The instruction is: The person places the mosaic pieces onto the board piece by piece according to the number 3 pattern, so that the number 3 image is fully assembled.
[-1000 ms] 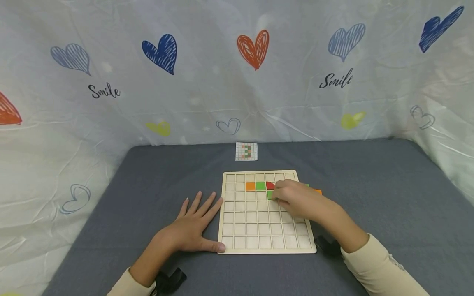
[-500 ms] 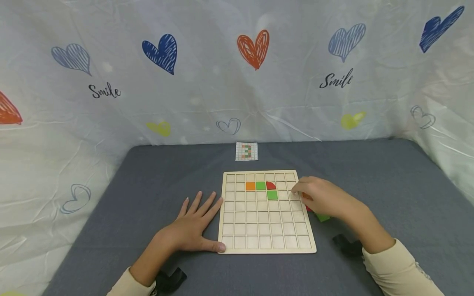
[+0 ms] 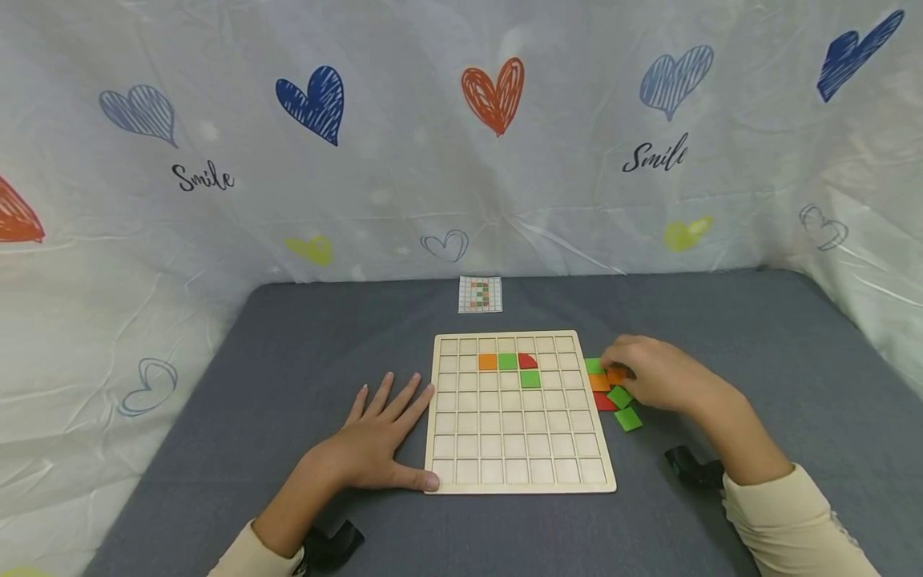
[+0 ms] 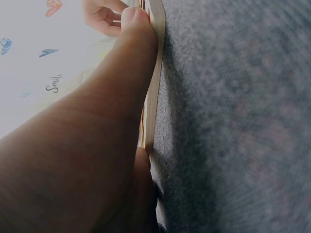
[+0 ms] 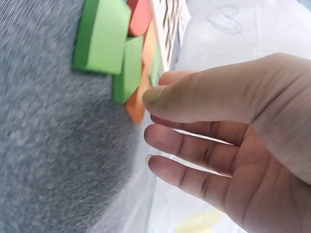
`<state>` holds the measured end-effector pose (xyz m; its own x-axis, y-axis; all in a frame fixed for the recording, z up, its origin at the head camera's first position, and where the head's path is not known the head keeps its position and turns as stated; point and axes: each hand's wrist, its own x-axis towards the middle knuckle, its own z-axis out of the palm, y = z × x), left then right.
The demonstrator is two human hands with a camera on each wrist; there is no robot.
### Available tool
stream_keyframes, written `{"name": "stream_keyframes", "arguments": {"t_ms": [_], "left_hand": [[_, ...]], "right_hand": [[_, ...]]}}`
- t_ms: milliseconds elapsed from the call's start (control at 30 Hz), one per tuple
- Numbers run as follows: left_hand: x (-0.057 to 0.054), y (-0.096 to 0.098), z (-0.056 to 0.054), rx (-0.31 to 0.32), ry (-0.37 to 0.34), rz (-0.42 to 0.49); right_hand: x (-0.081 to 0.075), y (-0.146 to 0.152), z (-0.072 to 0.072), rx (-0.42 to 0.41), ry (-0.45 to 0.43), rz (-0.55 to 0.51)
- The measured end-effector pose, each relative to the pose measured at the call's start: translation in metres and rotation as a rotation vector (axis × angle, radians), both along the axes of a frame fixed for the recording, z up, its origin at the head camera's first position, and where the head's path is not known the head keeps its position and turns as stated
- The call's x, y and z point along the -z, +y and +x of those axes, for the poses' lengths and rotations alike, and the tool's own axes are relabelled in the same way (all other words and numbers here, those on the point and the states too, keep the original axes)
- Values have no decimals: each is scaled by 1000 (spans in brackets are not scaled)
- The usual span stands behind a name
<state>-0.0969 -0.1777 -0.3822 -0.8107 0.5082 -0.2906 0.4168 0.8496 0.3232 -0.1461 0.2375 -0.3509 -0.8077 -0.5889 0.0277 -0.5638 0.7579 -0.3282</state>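
Note:
My left hand lies flat with spread fingers, its thumb and fingertips against the left edge of a wooden grid board. Set in the board's upper cells are an orange tile, a green tile, a red tile with one rounded corner and, below it, another green tile. Off the board's right side, my right hand has its thumb and fingertips right at an orange tile. In the right wrist view its fingers are loosely bent, and the thumb overlaps the orange tile.
Beside the board's right edge lie loose tiles: green, red, orange and more green ones. Behind the board is a small card printed with a coloured grid. A patterned white curtain hangs behind the grey-covered table.
My right hand has moved right, from over the board's upper cells to the loose tiles beside it, uncovering the red and green tiles in the grid. My left hand stays in place.

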Motion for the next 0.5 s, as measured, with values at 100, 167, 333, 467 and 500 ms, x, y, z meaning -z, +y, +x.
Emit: {"name": "stream_keyframes", "arguments": {"t_ms": [100,167,333,467,500], "left_hand": [[-1,0,0,-1,-6,1],[-1,0,1,-1,-6,4],[-2,0,1,5,-3,7],[-2,-1,1,7,-4,13],[-2,-1,0,7,-3,13]], "right_hand": [[1,2,-1,5,2,15],[3,3,-2,10,-2,19],[6,3,-3,23,-1,30],[7,2,-3,25,8,34],[7,2,-3,24,10,35]]}}
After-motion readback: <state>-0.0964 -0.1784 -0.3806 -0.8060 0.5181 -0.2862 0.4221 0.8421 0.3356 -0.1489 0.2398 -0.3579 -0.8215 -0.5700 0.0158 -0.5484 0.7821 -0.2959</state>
